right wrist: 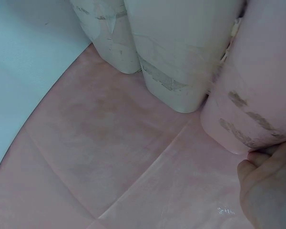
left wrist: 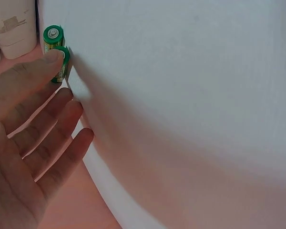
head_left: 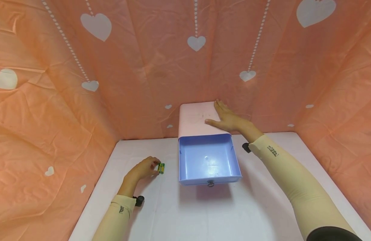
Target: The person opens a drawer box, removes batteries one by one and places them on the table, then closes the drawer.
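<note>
Two small green-and-yellow batteries (head_left: 161,168) lie side by side on the white table, left of a drawer unit. My left hand (head_left: 147,167) pinches the nearer battery (left wrist: 61,75) between thumb and index finger, its other fingers loosely extended. Beyond it in the left wrist view, the second battery (left wrist: 53,34) shows its metal end. A blue drawer (head_left: 208,160) with a small ring pull (head_left: 210,183) is pulled out of the pink casing (head_left: 193,118); nothing lies inside. My right hand (head_left: 229,119) rests on the casing's right side with thumb and fingers spread.
Below the pink casing, white casings (right wrist: 176,57) with worn tape marks show in the right wrist view. A peach cloth (head_left: 161,67) with white hearts hangs behind the table and along both sides. The white tabletop (head_left: 149,214) extends in front of the drawer.
</note>
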### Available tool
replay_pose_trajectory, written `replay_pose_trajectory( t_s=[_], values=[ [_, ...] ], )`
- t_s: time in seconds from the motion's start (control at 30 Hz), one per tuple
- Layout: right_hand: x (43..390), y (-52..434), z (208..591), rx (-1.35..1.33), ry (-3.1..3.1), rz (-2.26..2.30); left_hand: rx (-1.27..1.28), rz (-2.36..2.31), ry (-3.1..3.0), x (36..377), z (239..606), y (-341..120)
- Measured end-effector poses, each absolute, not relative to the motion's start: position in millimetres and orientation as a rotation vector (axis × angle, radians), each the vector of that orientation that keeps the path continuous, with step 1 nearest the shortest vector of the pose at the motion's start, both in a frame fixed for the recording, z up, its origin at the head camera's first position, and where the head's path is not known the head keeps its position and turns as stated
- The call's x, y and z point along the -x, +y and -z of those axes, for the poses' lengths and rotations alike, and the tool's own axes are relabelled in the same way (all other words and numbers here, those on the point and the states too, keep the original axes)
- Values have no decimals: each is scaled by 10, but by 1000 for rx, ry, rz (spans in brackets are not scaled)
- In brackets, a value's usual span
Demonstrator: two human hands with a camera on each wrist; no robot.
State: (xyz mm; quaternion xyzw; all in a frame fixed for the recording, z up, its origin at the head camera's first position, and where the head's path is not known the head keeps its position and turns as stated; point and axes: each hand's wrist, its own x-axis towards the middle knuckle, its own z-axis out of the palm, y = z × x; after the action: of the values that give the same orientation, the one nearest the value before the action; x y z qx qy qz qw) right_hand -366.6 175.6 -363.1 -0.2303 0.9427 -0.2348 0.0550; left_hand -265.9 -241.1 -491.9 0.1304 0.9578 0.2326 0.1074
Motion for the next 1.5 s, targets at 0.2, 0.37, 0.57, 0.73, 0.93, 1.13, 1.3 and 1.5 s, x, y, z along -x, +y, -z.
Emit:
replay_pose_trajectory(
  t_s=[0.2,0.37,0.57,0.73,0.93,1.13,1.3,1.5],
  values=[
    [3662,1747,3617,700,2860,702,-390,-692,2806,2661,4920,-2428],
    [3662,1741,3597,708,2860,702,-393,-716,2794,2670,4925,-2438],
    [3667,1738,3590,713,2860,695,-412,-746,2782,2679,4935,-2459],
    [3676,1736,3593,719,2859,690,-405,-767,2774,2664,4925,-2466],
    [3676,1734,3585,729,2860,679,-379,-775,2782,2649,4901,-2471],
    [3672,1740,3590,717,2860,678,-413,-813,2797,2591,4837,-2460],
    [3679,1749,3605,716,2860,683,-512,-885,2826,2518,4764,-2418],
    [3658,1756,3594,718,2857,681,-556,-928,2861,2371,4617,-2296]
  ],
)
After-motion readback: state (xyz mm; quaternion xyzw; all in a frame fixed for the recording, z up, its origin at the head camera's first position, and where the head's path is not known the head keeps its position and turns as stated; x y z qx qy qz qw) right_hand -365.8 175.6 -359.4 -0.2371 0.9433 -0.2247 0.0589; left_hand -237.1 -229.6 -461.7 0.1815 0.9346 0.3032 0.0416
